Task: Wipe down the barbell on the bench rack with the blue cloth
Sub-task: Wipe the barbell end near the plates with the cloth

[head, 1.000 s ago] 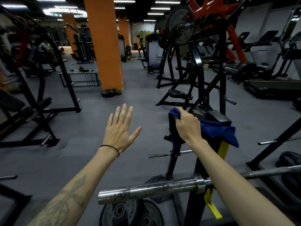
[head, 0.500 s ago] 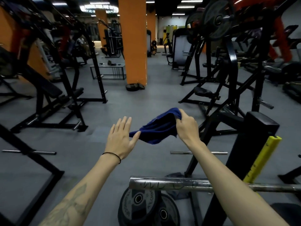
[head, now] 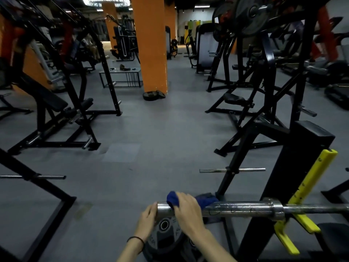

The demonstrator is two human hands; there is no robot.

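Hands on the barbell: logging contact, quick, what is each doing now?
Left hand: at the barbell sleeve end; grip cannot be told.
Right hand: presses the blue cloth onto the barbell.

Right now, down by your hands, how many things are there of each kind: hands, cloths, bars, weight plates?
Hands: 2, left hand and right hand
Blue cloth: 1
Barbell: 1
Weight plates on the floor below the bar: at least 2, partly hidden
Total: 6
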